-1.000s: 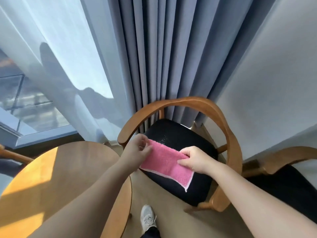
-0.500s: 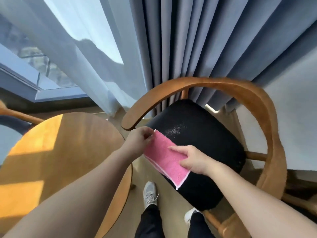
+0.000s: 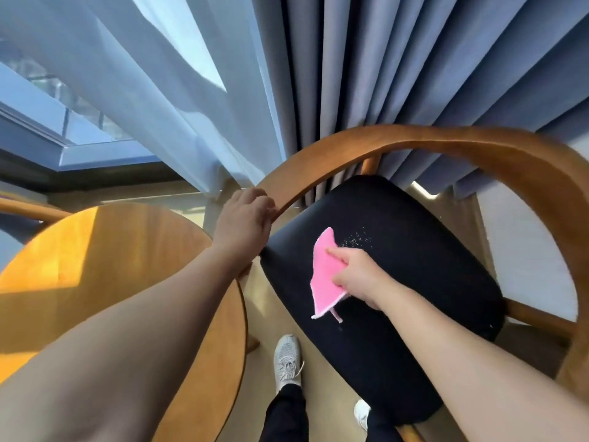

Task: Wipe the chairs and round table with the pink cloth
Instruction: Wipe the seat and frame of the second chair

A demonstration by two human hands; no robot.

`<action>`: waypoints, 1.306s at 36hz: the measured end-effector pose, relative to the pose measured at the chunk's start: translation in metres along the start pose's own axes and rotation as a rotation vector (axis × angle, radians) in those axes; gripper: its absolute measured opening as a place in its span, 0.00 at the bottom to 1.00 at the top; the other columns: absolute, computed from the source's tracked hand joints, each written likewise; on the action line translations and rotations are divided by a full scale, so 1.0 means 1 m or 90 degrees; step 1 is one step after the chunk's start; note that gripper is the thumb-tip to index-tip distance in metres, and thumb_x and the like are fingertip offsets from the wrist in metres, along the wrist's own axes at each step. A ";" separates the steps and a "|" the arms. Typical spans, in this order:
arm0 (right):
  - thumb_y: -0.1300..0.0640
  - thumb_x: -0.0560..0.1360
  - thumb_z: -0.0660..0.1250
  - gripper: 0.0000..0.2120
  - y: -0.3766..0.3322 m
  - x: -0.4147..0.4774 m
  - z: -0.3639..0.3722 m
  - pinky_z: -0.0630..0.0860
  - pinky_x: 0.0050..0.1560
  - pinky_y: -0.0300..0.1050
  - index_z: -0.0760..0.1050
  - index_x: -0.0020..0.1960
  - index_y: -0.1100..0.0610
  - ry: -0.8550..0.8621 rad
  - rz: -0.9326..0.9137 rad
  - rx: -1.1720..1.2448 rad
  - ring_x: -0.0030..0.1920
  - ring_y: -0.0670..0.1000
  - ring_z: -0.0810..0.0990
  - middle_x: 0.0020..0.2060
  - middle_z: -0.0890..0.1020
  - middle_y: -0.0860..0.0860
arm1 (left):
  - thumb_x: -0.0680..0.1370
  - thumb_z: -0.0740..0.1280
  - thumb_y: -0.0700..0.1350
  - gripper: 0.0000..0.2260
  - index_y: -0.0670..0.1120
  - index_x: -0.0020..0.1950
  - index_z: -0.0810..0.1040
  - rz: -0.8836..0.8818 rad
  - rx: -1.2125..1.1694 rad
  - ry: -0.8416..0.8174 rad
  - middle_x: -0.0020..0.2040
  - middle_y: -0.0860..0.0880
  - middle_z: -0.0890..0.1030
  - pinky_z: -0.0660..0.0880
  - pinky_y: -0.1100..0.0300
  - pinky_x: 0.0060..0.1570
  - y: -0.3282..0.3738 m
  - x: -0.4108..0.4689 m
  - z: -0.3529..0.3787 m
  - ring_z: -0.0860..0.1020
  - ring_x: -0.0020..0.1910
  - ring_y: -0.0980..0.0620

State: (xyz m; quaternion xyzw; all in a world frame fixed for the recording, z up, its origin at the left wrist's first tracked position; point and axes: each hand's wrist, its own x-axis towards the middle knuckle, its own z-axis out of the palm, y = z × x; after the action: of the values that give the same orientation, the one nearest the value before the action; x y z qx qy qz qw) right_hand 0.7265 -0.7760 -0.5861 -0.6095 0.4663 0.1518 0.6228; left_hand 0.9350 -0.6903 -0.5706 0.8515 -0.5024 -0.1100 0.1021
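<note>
- Head view: the right hand point(image 3: 357, 279) has its grip clamped on the pink cloth point(image 3: 323, 275) and presses it onto the black seat point(image 3: 414, 282) of the chair point(image 3: 478, 145) — just beside a scatter of pale specks point(image 3: 355, 242).
- The left hand point(image 3: 245, 218) has its grip curled round the end of the wooden armrest point(image 3: 306, 167), steadying the chair.
- Step in hand, by my judgement: wiping this seat. The next move calls for a sweep across the specks — the round surface point(image 3: 111, 266) at the left is yet to be wiped.

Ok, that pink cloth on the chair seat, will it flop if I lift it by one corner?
Probably floppy: the pink cloth bends and wrinkles under the right hand on the black seat. Likely light, as one hand alone seems to control it. Its fuzzy nap looks likely to grip the seat rather than slide.
</note>
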 end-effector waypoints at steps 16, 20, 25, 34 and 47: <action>0.64 0.75 0.59 0.26 0.054 0.120 0.077 0.58 0.72 0.53 0.63 0.73 0.56 0.152 -0.176 -0.554 0.73 0.60 0.58 0.74 0.59 0.59 | 0.74 0.61 0.42 0.16 0.43 0.62 0.72 0.091 -0.025 0.022 0.63 0.45 0.72 0.62 0.60 0.59 -0.019 0.042 0.024 0.68 0.59 0.46; 0.63 0.80 0.52 0.29 0.052 0.146 0.088 0.31 0.71 0.49 0.48 0.79 0.60 0.100 -0.326 -0.635 0.78 0.58 0.42 0.79 0.47 0.58 | 0.73 0.59 0.42 0.19 0.42 0.64 0.71 0.091 -0.031 0.007 0.65 0.44 0.71 0.64 0.58 0.60 -0.017 0.041 0.023 0.68 0.61 0.46; 0.49 0.79 0.39 0.32 0.052 0.180 0.096 0.20 0.65 0.55 0.39 0.78 0.65 0.083 -0.298 -0.763 0.77 0.62 0.36 0.78 0.42 0.63 | 0.74 0.61 0.40 0.22 0.42 0.68 0.71 0.111 -0.014 -0.002 0.69 0.45 0.70 0.59 0.61 0.67 -0.016 0.041 0.022 0.67 0.68 0.46; 0.50 0.73 0.67 0.34 0.038 0.190 0.136 0.56 0.73 0.67 0.64 0.72 0.67 0.238 -0.237 -0.643 0.73 0.67 0.63 0.71 0.70 0.63 | 0.78 0.52 0.52 0.25 0.43 0.72 0.68 0.215 0.024 -0.081 0.72 0.45 0.67 0.55 0.55 0.72 -0.016 0.044 0.020 0.62 0.73 0.47; 0.50 0.76 0.46 0.28 -0.008 0.248 0.051 0.50 0.73 0.63 0.81 0.56 0.61 0.251 -0.178 -0.761 0.61 0.61 0.73 0.54 0.82 0.59 | 0.77 0.56 0.45 0.22 0.43 0.71 0.68 0.226 0.019 -0.053 0.71 0.44 0.69 0.62 0.47 0.70 -0.016 0.046 0.022 0.64 0.72 0.46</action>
State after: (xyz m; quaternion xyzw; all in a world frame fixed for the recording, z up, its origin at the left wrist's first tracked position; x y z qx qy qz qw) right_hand 0.8815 -0.8259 -0.7807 -0.9228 0.3236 0.1877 0.0924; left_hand 0.9632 -0.7246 -0.6004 0.7458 -0.6499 -0.1178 0.0863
